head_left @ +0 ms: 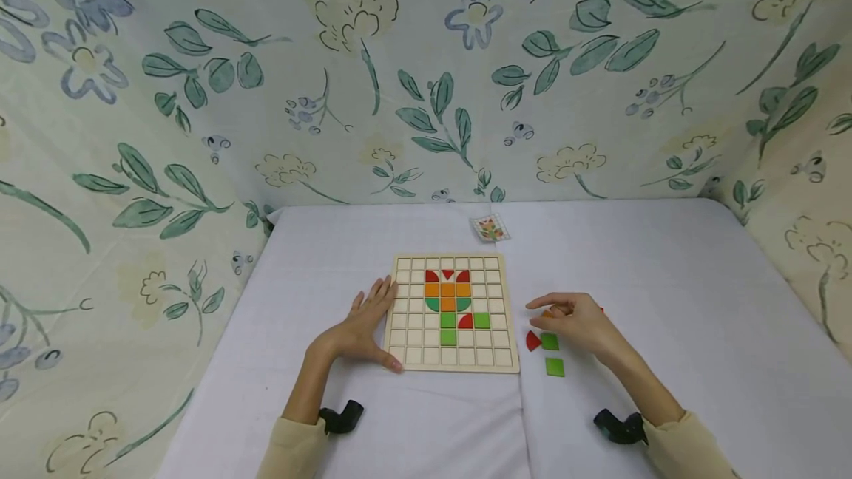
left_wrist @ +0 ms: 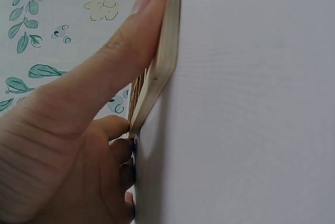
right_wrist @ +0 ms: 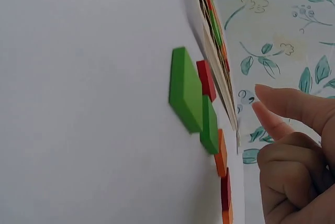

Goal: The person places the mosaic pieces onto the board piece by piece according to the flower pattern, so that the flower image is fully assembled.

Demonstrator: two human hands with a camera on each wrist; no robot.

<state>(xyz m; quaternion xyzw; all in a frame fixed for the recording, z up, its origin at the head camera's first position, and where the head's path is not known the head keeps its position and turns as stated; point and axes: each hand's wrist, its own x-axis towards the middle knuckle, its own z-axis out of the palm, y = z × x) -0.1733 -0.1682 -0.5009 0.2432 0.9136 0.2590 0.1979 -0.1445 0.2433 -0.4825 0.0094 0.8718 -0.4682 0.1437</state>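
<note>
A wooden grid board point(head_left: 413, 338) lies on the white cloth. Set into it are red quarter circles and a red triangle, orange squares point(head_left: 448, 290), dark green quarter circles and light green squares. My left hand point(head_left: 362, 327) rests along the board's left edge, fingers spread and thumb point(left_wrist: 125, 46) at the near left corner. Right of the board, my right hand point(head_left: 575, 320) hovers over loose pieces. Its thumb and index finger stand apart with nothing between them in the right wrist view. Below are green squares point(right_wrist: 184, 90), a red piece point(right_wrist: 205, 80) and an orange piece point(right_wrist: 221, 153), partly hidden in the head view.
Behind the board lies a small card point(head_left: 489, 228) with a coloured pattern, apparently in a clear wrapper. The white-covered table point(head_left: 639, 265) meets flower-printed cloth point(head_left: 439, 154) at the back and sides. Black straps with camera mounts point(head_left: 619, 427) sit on both wrists.
</note>
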